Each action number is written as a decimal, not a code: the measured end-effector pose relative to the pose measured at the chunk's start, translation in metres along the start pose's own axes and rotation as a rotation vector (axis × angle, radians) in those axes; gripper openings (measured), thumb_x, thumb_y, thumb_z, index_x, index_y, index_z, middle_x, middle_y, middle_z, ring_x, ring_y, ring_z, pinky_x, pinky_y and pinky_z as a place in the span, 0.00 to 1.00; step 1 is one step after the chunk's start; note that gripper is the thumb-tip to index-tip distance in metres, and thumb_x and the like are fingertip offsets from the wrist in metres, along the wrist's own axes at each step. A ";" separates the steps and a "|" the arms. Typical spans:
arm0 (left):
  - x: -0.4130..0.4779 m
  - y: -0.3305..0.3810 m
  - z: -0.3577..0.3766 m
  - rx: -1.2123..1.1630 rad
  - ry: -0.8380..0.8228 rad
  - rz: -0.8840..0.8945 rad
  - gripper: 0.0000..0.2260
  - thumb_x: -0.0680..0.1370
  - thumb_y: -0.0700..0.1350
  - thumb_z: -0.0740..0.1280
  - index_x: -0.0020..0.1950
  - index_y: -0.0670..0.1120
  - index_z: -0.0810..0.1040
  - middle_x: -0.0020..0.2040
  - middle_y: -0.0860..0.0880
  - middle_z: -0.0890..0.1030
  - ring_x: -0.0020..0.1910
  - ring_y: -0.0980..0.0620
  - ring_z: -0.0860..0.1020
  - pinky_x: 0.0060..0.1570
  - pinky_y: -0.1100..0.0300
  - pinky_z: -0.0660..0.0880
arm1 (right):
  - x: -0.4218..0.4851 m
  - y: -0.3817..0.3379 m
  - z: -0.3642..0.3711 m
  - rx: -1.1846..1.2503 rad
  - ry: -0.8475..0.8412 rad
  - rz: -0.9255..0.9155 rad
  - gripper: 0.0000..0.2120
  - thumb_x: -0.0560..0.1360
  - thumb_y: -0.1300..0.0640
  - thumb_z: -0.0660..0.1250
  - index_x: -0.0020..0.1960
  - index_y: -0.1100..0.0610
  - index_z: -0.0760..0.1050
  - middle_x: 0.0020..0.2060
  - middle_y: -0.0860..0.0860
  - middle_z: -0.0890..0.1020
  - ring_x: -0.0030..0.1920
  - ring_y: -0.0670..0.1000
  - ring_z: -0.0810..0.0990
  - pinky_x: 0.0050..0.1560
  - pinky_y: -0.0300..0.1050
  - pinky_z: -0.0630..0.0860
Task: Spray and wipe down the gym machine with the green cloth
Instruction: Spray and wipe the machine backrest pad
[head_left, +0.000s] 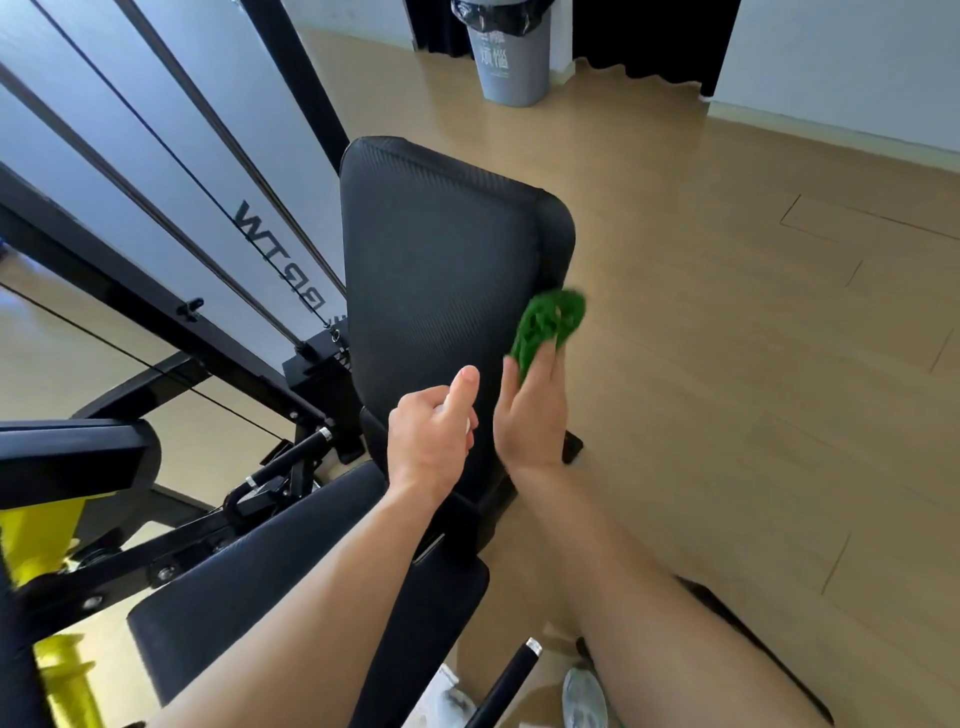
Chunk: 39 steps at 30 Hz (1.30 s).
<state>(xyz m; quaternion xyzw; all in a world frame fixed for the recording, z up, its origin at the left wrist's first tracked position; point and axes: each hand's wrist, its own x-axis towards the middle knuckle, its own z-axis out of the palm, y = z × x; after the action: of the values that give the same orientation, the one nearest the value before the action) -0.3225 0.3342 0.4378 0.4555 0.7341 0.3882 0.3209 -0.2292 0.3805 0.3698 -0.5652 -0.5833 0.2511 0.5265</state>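
Note:
The gym machine's black padded backrest (441, 249) stands tilted in the middle of the view, with its black seat pad (270, 587) below. My right hand (532, 415) grips the bunched green cloth (548, 322) and presses it against the backrest's right edge. My left hand (431, 436) is closed around a small white spray bottle (470, 423), mostly hidden in the fist, with the thumb raised on top, held just in front of the backrest's lower part.
The black frame, cables and guide rods (208, 218) rise at left, with yellow parts (36, 525) at the lower left. A grey lined bin (511, 57) stands at the far wall. Tan wooden floor (753, 338) spreads to the right. A black handle bar (506, 680) pokes up by my feet.

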 end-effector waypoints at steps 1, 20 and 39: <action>-0.003 -0.003 0.001 0.010 -0.007 -0.003 0.29 0.73 0.70 0.59 0.22 0.49 0.72 0.24 0.49 0.76 0.27 0.50 0.75 0.40 0.49 0.78 | -0.028 0.010 0.002 0.006 -0.068 0.104 0.26 0.85 0.50 0.55 0.79 0.63 0.60 0.75 0.62 0.68 0.74 0.61 0.69 0.72 0.51 0.70; -0.032 -0.080 0.008 0.120 -0.170 -0.058 0.29 0.72 0.70 0.59 0.26 0.46 0.74 0.23 0.50 0.76 0.28 0.49 0.75 0.44 0.43 0.81 | -0.027 -0.024 -0.033 0.259 0.123 0.159 0.27 0.85 0.61 0.54 0.82 0.59 0.51 0.76 0.42 0.61 0.72 0.27 0.58 0.72 0.27 0.55; -0.010 -0.117 -0.030 0.042 -0.033 -0.024 0.33 0.72 0.70 0.57 0.29 0.40 0.74 0.25 0.47 0.76 0.27 0.50 0.74 0.38 0.50 0.77 | -0.034 0.013 0.055 -0.015 0.281 0.095 0.27 0.84 0.52 0.55 0.76 0.69 0.62 0.71 0.65 0.71 0.71 0.62 0.71 0.71 0.51 0.71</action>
<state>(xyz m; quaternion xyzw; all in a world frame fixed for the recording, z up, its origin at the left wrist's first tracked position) -0.3923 0.2832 0.3529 0.4598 0.7419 0.3612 0.3280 -0.2803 0.3690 0.3298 -0.6255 -0.4784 0.1898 0.5864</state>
